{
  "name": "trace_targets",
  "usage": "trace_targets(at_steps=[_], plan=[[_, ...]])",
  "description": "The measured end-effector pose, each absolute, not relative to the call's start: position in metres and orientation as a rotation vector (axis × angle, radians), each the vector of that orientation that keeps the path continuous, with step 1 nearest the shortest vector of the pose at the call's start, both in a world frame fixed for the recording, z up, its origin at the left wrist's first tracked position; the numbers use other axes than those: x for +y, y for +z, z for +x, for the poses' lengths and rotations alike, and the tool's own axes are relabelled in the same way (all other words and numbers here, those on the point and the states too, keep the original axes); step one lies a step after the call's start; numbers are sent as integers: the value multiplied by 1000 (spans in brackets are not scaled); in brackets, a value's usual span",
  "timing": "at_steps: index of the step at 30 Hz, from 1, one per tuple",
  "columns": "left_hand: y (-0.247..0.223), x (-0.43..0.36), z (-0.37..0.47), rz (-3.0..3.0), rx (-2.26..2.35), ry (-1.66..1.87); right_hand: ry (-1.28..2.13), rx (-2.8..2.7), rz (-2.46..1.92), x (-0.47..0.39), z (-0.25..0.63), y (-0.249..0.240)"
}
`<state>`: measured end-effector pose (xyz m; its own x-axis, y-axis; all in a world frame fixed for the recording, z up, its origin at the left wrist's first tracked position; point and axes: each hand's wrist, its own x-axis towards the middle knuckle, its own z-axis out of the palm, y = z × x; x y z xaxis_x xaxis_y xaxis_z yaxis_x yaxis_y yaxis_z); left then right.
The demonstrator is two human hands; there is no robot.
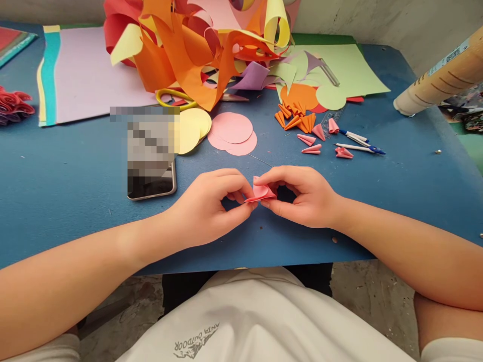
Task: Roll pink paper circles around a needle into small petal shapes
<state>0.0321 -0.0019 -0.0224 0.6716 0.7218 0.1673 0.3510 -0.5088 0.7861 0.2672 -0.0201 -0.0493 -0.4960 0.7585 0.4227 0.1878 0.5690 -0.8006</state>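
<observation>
Between my two hands, just above the table near its front edge, is a folded piece of pink paper [261, 192]. My left hand [217, 203] pinches its left corner between thumb and fingers. On the other side, my right hand [302, 196] grips the right part, thumb below and index finger above. Beyond my hands lie round pink paper discs [232, 131] in an overlapping stack. Yellow paper discs [192, 129] rest to their left. Several folded orange paper cones [296, 118] and a few folded pink pieces [311, 149] lie to the right.
A phone [151, 176] lies left of my hands. Pens [358, 143] and a clear ruler [334, 118] are at right. A heap of orange paper scraps [188, 55] covers yellow-handled scissors [175, 94]. Paper sheets [101, 70] lie back left; a tall drink cup [433, 80] stands at right.
</observation>
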Motion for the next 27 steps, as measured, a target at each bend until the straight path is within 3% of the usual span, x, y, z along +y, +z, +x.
trace_targets(at_steps=[5, 20, 25, 27], plan=[[-23, -6, 34, 1985, 840, 590, 681, -2081, -776, -23, 266, -44], [-26, -5, 36, 1527, 893, 652, 654, -2079, -767, -18, 261, -45], [-24, -2, 37, 1535, 916, 679, 108, -1993, -826, -26, 274, -13], [-23, -1, 38, 1545, 921, 659, 42, -1930, -881, -43, 287, 8]])
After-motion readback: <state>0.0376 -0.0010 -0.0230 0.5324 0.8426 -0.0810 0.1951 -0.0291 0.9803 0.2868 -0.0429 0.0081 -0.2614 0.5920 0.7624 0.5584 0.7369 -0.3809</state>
